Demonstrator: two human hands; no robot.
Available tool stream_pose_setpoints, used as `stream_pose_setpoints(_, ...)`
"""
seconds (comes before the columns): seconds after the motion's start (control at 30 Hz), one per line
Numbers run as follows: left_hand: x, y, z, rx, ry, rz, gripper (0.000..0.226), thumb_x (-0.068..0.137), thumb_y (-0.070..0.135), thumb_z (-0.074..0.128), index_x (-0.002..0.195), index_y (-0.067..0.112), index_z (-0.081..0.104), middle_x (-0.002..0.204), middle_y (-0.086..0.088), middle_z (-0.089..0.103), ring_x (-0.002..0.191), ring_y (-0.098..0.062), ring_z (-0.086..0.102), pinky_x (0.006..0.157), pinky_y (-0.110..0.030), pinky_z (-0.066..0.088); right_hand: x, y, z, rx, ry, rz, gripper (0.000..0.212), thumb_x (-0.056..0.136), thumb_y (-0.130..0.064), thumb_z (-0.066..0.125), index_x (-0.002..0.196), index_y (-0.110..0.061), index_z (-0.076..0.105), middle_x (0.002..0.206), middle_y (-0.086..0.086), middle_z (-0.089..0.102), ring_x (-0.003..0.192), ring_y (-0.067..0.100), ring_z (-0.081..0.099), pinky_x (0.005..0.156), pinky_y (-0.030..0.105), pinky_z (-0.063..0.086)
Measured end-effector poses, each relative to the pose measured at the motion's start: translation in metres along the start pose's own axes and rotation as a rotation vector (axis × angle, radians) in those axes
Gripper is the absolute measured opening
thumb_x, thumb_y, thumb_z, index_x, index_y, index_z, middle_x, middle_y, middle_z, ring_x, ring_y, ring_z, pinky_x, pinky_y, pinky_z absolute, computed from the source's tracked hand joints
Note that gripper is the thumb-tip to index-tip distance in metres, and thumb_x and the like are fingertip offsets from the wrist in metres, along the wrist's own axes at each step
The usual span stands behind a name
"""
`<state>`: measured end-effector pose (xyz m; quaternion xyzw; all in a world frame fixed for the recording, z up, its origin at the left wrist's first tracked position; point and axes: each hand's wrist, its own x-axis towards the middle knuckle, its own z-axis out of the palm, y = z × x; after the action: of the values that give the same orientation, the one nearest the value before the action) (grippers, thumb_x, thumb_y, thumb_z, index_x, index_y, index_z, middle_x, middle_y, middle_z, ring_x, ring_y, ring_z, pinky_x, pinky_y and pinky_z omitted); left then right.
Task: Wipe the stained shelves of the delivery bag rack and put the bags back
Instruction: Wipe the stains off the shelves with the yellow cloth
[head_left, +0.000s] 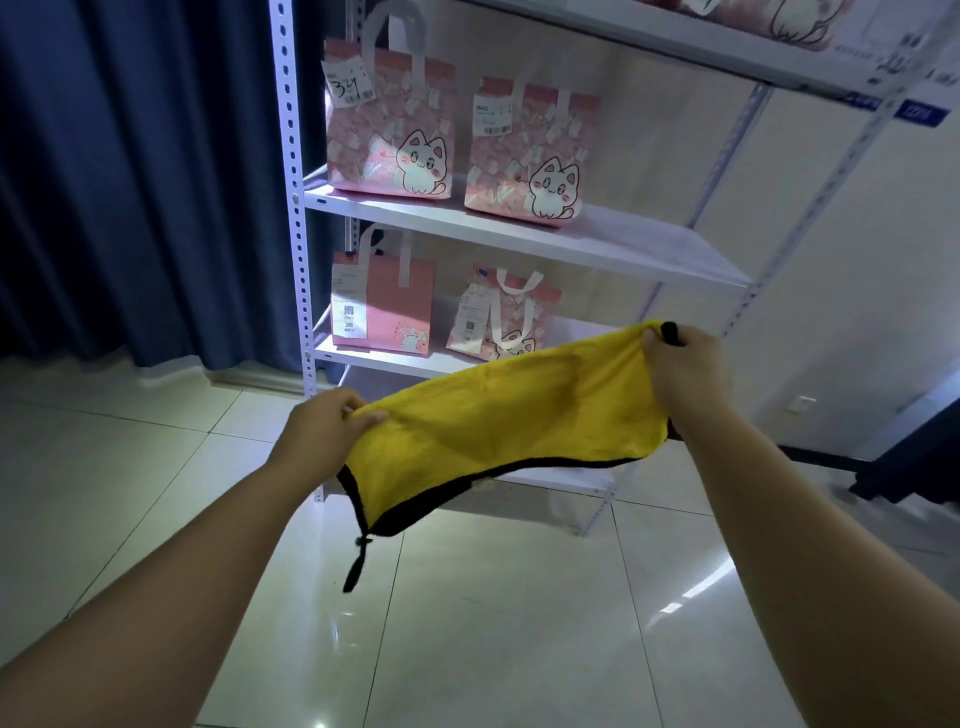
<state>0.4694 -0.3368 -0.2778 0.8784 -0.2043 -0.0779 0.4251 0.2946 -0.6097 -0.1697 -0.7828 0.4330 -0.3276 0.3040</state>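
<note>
Far left: dark blue pleated curtain (130, 182), hanging down to the glossy pale tile floor (493, 623).
White perforated-steel delivery bag rack (293, 208) stands just right of the curtain, against the wall.
Left hand (324, 431): thumb and curled fingers pinch the left top edge of the yellow microfibre cloth with black edging (509, 415).
The cloth is stretched between both hands, in the air in front of the rack's lower levels and touching no shelf. It sags in the middle, and a black loop (356, 566) dangles from its lower-left corner.
Middle white shelf board (623, 244): two pink cat-print tote bags, both upright. The left one (389, 124) has a handwritten tag; the right one (530, 156) is near it but apart. The right part of the board is bare.
Shelf below: a plain pink bag with a QR label (382, 306) on the left and a pink cat-print bag (501, 317) on the right, its base hidden by the cloth.
Right hand (685, 374): fingers curled tight, gripping the cloth's right top corner, with a black tab sticking up above the fist.
Top shelf: another bag (779, 21), cropped by the frame.
</note>
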Motion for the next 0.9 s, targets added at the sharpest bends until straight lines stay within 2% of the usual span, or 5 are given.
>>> stream_pose_setpoints(0.2,0.002,0.017,-0.017,-0.141,-0.063,-0.052,0.028,0.067,0.037,0.080,0.082,0.020,0.064,0.083,0.001,0.064,0.071,-0.014,0.059,0.050,-0.023,0.038,-0.017,0.028,0.015,-0.033,-0.168,0.102,0.025,0.085,-0.028,0.062,0.067,-0.014,0.055,0.056,0.002,0.042,0.052,0.018,0.041,0.051,0.027,0.030)
stream_pose_setpoints(0.4,-0.019,0.045,-0.006,-0.304,-0.211,-0.008,0.007,0.076,0.016,0.074,0.079,0.019,0.069,0.078,0.001,0.066,0.074,-0.017,0.063,0.072,-0.034,0.054,-0.054,0.028,0.034,0.022,-0.376,0.045,0.027,0.082,-0.029,0.065,0.062,-0.013,0.057,0.058,0.000,0.048,0.060,0.020,0.047,0.055,0.026,0.034)
stream_pose_setpoints(0.57,-0.035,0.076,0.005,-0.447,-0.344,0.000,0.017,0.082,-0.001,0.063,0.082,0.014,0.071,0.083,-0.008,0.070,0.073,-0.018,0.067,0.059,-0.018,0.054,-0.085,0.010,0.046,0.114,-0.546,-0.040,0.019,0.083,-0.033,0.067,0.066,-0.023,0.063,0.059,-0.004,0.056,0.060,0.018,0.054,0.059,0.029,0.046)
stream_pose_setpoints(0.73,-0.044,0.091,0.010,-0.414,-0.476,0.133,0.032,0.077,-0.006,0.062,0.097,0.015,0.073,0.090,-0.003,0.074,0.080,-0.012,0.070,0.065,-0.015,0.054,-0.098,-0.004,0.047,0.256,-0.631,-0.080,0.009,0.085,-0.025,0.066,0.080,-0.018,0.071,0.084,0.013,0.070,0.086,0.036,0.066,0.077,0.054,0.054)
stream_pose_setpoints(0.9,-0.044,0.087,0.008,-0.343,-0.474,0.196,0.040,0.072,-0.004,0.072,0.098,0.026,0.071,0.087,0.010,0.073,0.081,-0.003,0.069,0.064,-0.009,0.051,-0.099,-0.006,0.038,0.261,-0.653,-0.123,0.012,0.087,-0.028,0.063,0.087,-0.019,0.071,0.086,0.007,0.070,0.086,0.029,0.066,0.081,0.049,0.055)
